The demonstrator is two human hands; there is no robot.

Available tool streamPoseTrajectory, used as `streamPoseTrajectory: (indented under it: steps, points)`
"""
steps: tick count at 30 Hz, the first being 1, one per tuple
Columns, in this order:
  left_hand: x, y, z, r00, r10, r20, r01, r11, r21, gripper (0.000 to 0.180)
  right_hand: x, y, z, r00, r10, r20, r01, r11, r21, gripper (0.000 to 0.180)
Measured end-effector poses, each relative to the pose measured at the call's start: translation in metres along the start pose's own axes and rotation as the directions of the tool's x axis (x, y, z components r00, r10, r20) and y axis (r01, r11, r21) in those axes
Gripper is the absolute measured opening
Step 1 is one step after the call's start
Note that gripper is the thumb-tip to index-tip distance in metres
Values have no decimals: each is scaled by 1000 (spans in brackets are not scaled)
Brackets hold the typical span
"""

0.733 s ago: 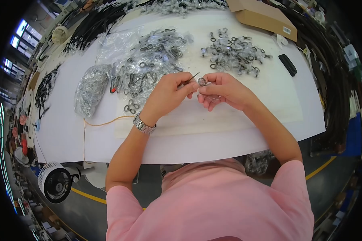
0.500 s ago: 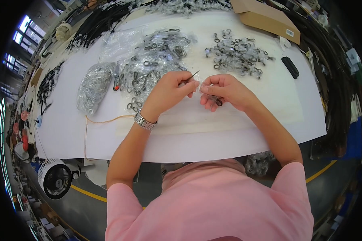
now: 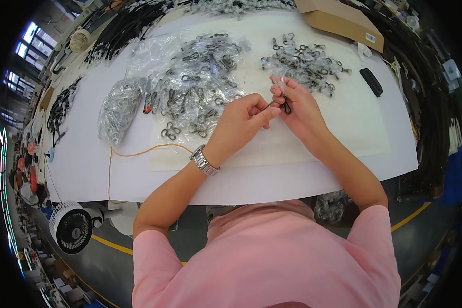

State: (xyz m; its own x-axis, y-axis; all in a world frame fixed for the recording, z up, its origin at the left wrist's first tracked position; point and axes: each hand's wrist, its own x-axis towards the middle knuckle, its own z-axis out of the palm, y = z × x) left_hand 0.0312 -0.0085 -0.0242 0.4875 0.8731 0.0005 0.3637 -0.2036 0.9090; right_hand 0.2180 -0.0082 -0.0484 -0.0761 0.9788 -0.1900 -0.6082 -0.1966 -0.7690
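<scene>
Over the middle of the white table [image 3: 292, 179] my two hands meet. Pinched in my left hand [image 3: 249, 115] is a thin pointed metal tool [image 3: 268, 106], its tip reaching toward the other hand. My right hand [image 3: 300, 105] grips a dark metal snap hook [image 3: 286, 107], with clear plastic film [image 3: 278, 82] at the fingertips. Whether the tool touches the hook I cannot tell. Left of them spreads a heap of dark hooks in clear film [image 3: 195, 77]; behind my right hand lies a smaller pile of similar hooks [image 3: 305, 59].
A stuffed clear bag [image 3: 119, 110] lies at left, beside a red-tipped tool [image 3: 148, 105]. An orange cord [image 3: 149, 149] runs over the table. At right are a black case [image 3: 371, 82] and a cardboard box [image 3: 339, 23]. A fan [image 3: 72, 228] stands front left.
Both hands have moved to the right and come together. My right hand has turned and risen with the hook, and the tool's tip now points at it.
</scene>
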Motion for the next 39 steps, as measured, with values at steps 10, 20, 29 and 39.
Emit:
streamPoseTrajectory:
  steps: [10, 20, 29, 39]
  points:
    - [4, -6, 27, 985, 70, -158, -91, 987, -130, 22, -9, 12, 16, 1000, -7, -11, 9, 985, 171, 33]
    - [3, -2, 0, 999, -43, 0, 42, 984, -173, 21, -13, 6, 10, 997, 15, 82, -21, 997, 71, 24]
    - [4, -7, -22, 993, -92, 80, 120, 849, -514, 24, -11, -2, 4, 997, 33, 67, -21, 984, -178, 25]
    - [6, -13, -31, 988, -111, 109, 155, 717, -679, 21, -9, -8, 8, 983, -180, -27, 158, 917, -366, 20]
